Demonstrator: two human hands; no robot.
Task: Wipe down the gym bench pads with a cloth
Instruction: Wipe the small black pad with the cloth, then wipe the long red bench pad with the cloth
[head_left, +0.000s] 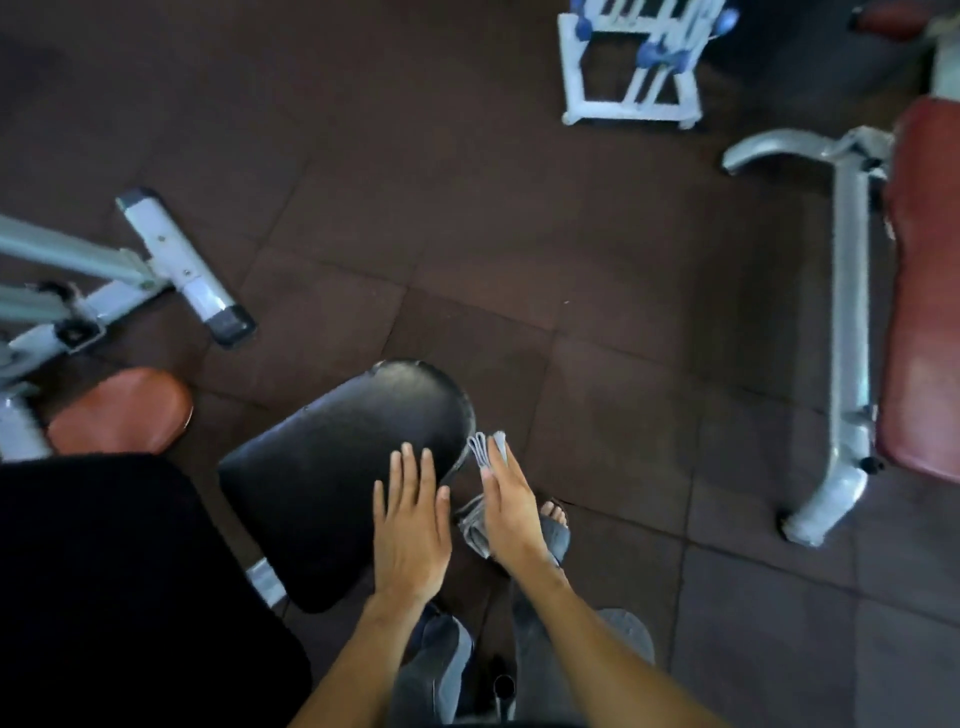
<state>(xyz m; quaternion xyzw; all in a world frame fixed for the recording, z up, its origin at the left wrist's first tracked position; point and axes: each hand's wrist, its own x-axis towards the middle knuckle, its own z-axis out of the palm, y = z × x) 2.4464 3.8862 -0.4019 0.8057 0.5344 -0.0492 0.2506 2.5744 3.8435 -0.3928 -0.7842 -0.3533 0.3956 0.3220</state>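
Note:
A black seat pad (332, 467) of a gym bench lies below me at centre, with a larger black pad (104, 571) at lower left. My left hand (410, 530) is flat, fingers apart, over the seat pad's right edge. My right hand (506, 509) is just right of the pad and holds a folded grey cloth (480, 452). The cloth sticks out past the fingertips and below the palm, off the pad.
A brown pad (119, 410) and a white metal frame (156, 270) stand at left. A red bench (924, 291) on a silver frame (849, 322) is at right. A white dumbbell rack (634, 67) is at the top. My sandalled foot (556, 519) rests on dark floor tiles.

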